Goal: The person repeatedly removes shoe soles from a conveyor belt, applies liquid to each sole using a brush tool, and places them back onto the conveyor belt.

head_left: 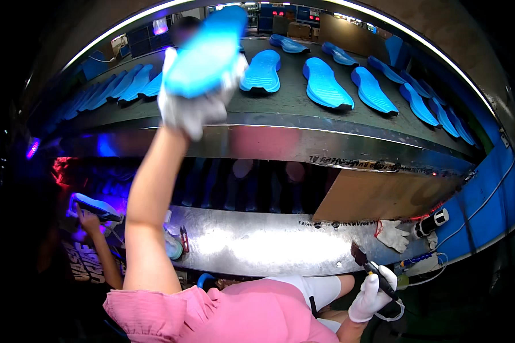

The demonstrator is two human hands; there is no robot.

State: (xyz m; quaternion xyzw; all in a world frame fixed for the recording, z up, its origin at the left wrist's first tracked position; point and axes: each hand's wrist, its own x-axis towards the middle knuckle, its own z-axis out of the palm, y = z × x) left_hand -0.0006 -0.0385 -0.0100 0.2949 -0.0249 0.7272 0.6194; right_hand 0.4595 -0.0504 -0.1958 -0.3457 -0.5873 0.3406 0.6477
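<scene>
My left hand (193,106), in a whitish glove, is stretched out over the conveyor belt (212,108) and grips a bright blue shoe sole (206,60). Motion blurs that sole and the glove's fingers. Down at the lower right, my right hand (375,294) wears a white glove and is closed round the black handle of a brush (380,281). The brush's dark, flat head points up and left over the edge of the metal worktop (269,243). A thin white tube or cord loops below the handle.
More blue soles (326,83) lie on the belt, several in a row at its left. The worktop bears a spare glove (392,235), red-handled snips (184,239) and a jar (173,246). A cardboard sheet (383,194) leans behind. At left, another person's hand (88,220) touches a sole.
</scene>
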